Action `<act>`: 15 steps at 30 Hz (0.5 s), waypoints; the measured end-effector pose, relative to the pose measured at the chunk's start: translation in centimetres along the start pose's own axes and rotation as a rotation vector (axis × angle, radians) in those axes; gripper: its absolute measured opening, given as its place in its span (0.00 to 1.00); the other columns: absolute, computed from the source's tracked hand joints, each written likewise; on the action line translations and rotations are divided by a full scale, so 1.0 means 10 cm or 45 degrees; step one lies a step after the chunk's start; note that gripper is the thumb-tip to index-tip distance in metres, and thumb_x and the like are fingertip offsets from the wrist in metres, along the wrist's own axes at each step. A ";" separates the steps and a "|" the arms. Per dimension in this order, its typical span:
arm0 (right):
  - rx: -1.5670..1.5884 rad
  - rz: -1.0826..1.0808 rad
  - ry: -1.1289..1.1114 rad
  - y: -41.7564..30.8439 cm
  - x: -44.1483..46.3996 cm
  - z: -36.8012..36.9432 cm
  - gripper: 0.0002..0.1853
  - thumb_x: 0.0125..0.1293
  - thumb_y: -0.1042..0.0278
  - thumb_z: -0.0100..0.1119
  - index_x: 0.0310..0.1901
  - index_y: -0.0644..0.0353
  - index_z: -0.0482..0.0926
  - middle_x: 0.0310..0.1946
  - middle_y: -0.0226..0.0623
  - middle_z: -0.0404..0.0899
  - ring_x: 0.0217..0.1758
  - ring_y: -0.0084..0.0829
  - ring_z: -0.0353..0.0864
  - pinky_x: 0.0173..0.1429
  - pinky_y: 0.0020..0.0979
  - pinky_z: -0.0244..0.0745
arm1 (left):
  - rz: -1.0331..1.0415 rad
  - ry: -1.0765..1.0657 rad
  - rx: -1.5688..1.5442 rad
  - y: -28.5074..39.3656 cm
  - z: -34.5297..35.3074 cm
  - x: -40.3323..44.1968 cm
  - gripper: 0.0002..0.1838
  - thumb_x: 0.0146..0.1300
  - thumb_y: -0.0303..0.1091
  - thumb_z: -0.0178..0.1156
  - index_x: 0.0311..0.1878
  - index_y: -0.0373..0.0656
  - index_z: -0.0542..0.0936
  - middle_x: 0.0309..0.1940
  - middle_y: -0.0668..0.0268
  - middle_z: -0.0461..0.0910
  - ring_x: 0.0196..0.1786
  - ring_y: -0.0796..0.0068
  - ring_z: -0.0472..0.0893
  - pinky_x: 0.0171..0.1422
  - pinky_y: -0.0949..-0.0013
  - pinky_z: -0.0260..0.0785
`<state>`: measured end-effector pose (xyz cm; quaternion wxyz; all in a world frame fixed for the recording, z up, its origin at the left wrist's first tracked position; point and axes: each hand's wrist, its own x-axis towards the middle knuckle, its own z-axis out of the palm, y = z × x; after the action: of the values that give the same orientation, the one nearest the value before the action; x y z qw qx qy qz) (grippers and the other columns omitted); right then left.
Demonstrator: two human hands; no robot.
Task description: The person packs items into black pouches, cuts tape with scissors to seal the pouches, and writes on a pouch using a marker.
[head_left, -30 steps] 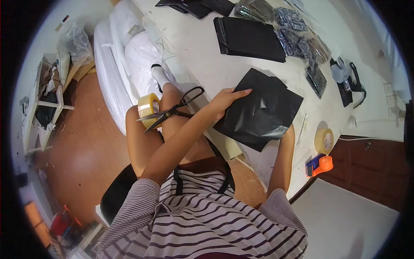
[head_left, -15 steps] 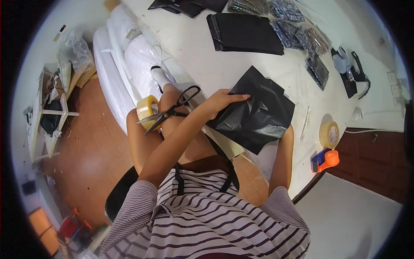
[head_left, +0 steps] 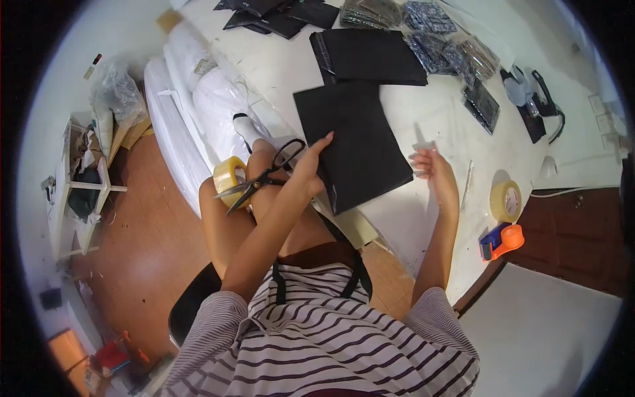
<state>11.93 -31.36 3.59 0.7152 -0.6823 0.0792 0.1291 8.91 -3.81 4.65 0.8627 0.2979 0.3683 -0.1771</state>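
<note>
My left hand point(head_left: 311, 171) grips a flat black plastic bag point(head_left: 357, 149) by its left edge, thumb on top and the other fingers hidden underneath. The bag's far edge overlaps the front of a stack of black bags point(head_left: 370, 56) on the table. To the right of the bag, my right hand point(head_left: 433, 169) hovers with its fingers apart, holding nothing. Black-handled scissors point(head_left: 251, 184) lie across my legs, partly over a roll of yellowish tape point(head_left: 229, 177); my left forearm passes close by them.
Folded black packets point(head_left: 281, 20) and several clear-wrapped packets point(head_left: 430, 49) lie at the table's far side. To the right are a tape roll point(head_left: 506, 202) and an orange tape dispenser point(head_left: 508, 241). White wrapped rolls point(head_left: 172, 126) stand left of the table point(head_left: 397, 218).
The black bag has gone from wrinkled and angled to flat and smooth, shifting left. My right hand has let go of it and come into view. My left hand moved slightly left.
</note>
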 end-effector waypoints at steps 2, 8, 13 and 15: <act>-0.456 0.010 0.023 0.06 0.01 0.07 0.19 0.62 0.55 0.61 0.42 0.65 0.79 0.30 0.31 0.78 0.32 0.21 0.73 0.37 0.23 0.68 | 0.056 -0.177 -0.069 -0.11 -0.11 0.03 0.22 0.59 0.42 0.65 0.52 0.38 0.76 0.53 0.58 0.76 0.55 0.60 0.74 0.62 0.57 0.65; -0.701 -0.071 -0.249 0.02 -0.03 0.21 0.17 0.49 0.66 0.72 0.37 0.68 0.79 0.30 0.31 0.78 0.33 0.22 0.74 0.41 0.23 0.69 | 0.111 -0.351 0.016 -0.20 -0.24 0.13 0.21 0.62 0.45 0.61 0.51 0.41 0.76 0.51 0.62 0.76 0.54 0.63 0.74 0.62 0.58 0.65; -0.290 -0.158 -0.335 -0.04 -0.10 0.30 0.20 0.51 0.78 0.67 0.47 0.67 0.74 0.40 0.34 0.78 0.37 0.22 0.77 0.48 0.24 0.72 | 0.169 -0.497 -0.008 -0.27 -0.44 0.12 0.20 0.63 0.47 0.59 0.53 0.45 0.76 0.52 0.63 0.76 0.55 0.64 0.74 0.63 0.58 0.64; -0.143 -0.200 -0.349 0.01 -0.02 0.30 0.23 0.54 0.82 0.62 0.53 0.67 0.70 0.44 0.38 0.78 0.41 0.25 0.80 0.52 0.25 0.73 | 0.178 -0.519 -0.056 -0.29 -0.49 0.12 0.20 0.64 0.47 0.58 0.54 0.46 0.76 0.52 0.63 0.76 0.55 0.64 0.74 0.63 0.58 0.64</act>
<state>11.53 -28.36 3.72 0.6881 -0.7012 -0.0799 0.1687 5.62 -2.95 -0.04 0.9359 0.2617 0.1684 -0.1654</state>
